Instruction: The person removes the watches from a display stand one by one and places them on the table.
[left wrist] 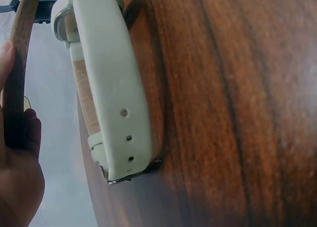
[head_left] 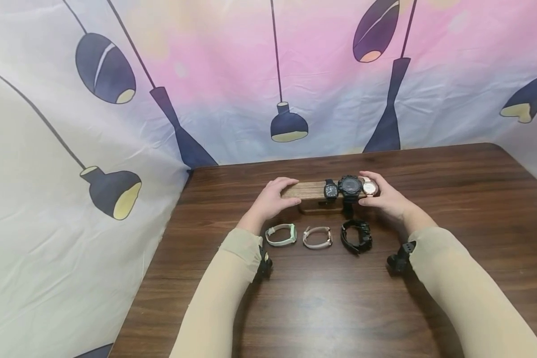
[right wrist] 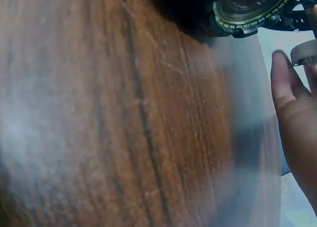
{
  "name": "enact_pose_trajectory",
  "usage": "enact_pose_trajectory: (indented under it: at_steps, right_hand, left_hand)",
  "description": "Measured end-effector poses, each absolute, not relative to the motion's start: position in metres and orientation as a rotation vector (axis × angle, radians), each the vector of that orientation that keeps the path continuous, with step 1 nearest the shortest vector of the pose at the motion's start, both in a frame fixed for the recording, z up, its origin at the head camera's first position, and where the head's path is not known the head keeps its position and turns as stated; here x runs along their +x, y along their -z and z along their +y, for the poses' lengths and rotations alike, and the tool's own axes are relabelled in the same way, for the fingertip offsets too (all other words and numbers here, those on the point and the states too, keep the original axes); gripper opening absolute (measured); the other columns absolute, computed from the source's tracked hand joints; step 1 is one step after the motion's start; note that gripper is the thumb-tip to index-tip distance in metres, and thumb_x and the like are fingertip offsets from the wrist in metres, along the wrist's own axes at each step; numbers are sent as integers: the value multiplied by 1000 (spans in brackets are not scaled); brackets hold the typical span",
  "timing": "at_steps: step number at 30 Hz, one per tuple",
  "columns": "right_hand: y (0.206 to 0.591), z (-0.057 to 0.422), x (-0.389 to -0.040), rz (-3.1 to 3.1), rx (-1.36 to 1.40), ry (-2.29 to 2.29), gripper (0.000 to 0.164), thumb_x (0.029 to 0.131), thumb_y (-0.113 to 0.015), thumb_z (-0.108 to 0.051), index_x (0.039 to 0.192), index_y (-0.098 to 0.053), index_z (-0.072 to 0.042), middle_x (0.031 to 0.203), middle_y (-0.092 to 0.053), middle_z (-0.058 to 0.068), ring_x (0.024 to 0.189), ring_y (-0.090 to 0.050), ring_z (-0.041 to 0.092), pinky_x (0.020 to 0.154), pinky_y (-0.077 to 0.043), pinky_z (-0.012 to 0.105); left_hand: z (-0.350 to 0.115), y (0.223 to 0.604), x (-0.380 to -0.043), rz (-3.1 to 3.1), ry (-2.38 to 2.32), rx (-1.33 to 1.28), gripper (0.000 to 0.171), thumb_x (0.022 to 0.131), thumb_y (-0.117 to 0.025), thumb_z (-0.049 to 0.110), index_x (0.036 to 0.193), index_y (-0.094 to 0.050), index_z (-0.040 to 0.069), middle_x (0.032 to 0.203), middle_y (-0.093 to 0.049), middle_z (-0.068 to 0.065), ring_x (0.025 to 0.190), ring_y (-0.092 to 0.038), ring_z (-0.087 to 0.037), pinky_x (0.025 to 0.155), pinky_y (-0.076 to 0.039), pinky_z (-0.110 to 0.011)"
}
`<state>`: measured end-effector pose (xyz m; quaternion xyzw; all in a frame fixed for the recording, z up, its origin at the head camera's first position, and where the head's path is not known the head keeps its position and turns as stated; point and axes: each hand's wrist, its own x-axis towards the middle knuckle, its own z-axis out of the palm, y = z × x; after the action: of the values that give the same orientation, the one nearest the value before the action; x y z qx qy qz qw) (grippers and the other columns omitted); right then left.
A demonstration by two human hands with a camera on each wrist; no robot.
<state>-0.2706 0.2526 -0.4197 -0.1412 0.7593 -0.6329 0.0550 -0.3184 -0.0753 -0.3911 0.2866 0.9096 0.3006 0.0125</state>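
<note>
A wooden watch stand (head_left: 308, 190) carries a small black square watch (head_left: 330, 190), a bulky black watch (head_left: 351, 185) and a white-strapped watch (head_left: 369, 188) at its right end. My left hand (head_left: 270, 200) grips the bar's left end, fingers behind and thumb in front. Around the right end, beside the white-strapped watch, my right hand (head_left: 388, 197) holds the bar the same way. In front lie a mint-green watch (head_left: 281, 235), a pale pink watch (head_left: 317, 238) and another black watch (head_left: 357, 236). The mint strap (left wrist: 111, 83) looms large in the left wrist view.
Everything stands on a dark wood-grain table (head_left: 313, 308). Behind its far edge hangs a pastel cloth (head_left: 232, 74) printed with lamps. Small black cameras (head_left: 400, 259) are strapped at both wrists, above the tabletop.
</note>
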Motion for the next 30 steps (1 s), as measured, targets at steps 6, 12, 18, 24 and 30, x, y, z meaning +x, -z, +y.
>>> enact_pose_trajectory:
  at_steps: [6,12,18,24,30]
  right_hand:
    - [422,251,-272,2199,-433,2055,74,82,-62,11,143,-22,-4,125,-39,3,101,-50,5,81,-45,17]
    - [422,251,-271,2184,-420,2076,73,83,-62,10,143,-23,-1,116,-45,1,99,-51,6,81,-45,17]
    - [420,254,-269,2231,-356,2023,71,85,-64,5,143,-25,-4,115,-45,3,99,-50,7,80,-44,17]
    - [417,258,-268,2291,-315,1936,69,86,-65,-2,143,-27,-9,120,-41,7,102,-46,8,80,-43,18]
    - [417,262,-269,2317,-298,1897,67,87,-65,-4,143,-28,-9,128,-36,13,101,-45,9,78,-44,22]
  left_hand:
    - [-76,391,-318,2837,-952,914,57,86,-68,37,136,-51,15,138,-45,-2,127,-38,-24,103,-32,-42]
    - [-75,391,-318,2839,-948,926,57,86,-68,37,136,-51,14,137,-46,-2,125,-39,-23,103,-32,-40]
    - [-76,392,-318,2838,-949,922,57,86,-68,37,136,-51,15,137,-46,-3,126,-38,-24,103,-32,-42]
    - [-75,392,-318,2836,-945,909,57,86,-68,37,136,-51,16,138,-45,-2,127,-37,-24,103,-32,-42]
    - [-75,391,-318,2840,-938,900,56,86,-68,36,136,-51,19,138,-45,-1,127,-37,-23,103,-32,-41]
